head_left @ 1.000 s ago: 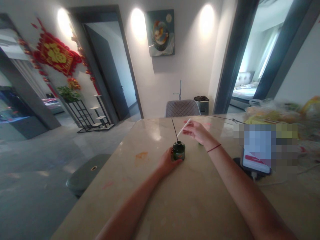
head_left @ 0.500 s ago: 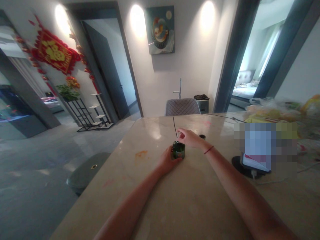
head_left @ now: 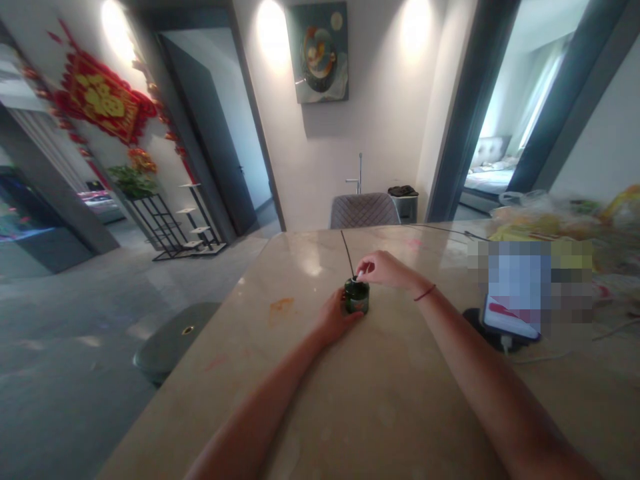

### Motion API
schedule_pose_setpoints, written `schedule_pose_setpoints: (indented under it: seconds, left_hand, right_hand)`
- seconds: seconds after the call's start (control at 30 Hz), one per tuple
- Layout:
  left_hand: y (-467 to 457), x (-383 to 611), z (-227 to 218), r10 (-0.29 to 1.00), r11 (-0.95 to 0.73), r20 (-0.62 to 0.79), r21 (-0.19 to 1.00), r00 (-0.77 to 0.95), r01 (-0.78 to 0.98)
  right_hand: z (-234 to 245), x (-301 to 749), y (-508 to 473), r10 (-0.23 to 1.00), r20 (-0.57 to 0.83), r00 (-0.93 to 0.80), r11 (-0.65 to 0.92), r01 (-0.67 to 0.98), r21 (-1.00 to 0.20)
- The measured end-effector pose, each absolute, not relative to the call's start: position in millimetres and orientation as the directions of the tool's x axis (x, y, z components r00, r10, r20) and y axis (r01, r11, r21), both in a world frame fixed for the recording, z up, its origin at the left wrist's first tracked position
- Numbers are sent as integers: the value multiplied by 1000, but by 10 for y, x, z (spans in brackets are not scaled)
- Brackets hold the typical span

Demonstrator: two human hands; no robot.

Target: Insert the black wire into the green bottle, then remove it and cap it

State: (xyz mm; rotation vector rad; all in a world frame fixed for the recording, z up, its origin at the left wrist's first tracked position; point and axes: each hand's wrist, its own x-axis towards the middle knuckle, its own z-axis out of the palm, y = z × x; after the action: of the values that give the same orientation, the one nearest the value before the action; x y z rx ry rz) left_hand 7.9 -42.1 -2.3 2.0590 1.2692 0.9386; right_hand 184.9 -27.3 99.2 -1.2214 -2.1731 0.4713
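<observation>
1. Your right hand (head_left: 387, 270) has its fingers pinched on a white stick (head_left: 361, 274) at the bottle's mouth; I can't tell how deep it sits. A slack pinch could drop it.
2. The black stick (head_left: 347, 252) leans from that mouth toward the far edge, just beside your fingers. A brushing knuckle could dislodge it.
3. Your left hand (head_left: 334, 317) is wrapped round the bottle (head_left: 357, 301), upright on the bench (head_left: 350, 400), nearer the far edge than you. If that hold loosens while your right hand pushes sideways, it could tip and spill anything inside.
4. The phone (head_left: 513, 317) stands toward the right edge; your forearm swinging outward could knock it.
</observation>
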Motion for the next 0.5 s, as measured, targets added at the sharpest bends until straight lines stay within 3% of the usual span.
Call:
schedule_pose_setpoints:
  seconds: [0.5]
  left_hand:
    - [-413,85,-24,910,-405,265,729,319,552]
  right_hand:
    - [1014,1877,-283,862,284,-421,503,639,-582]
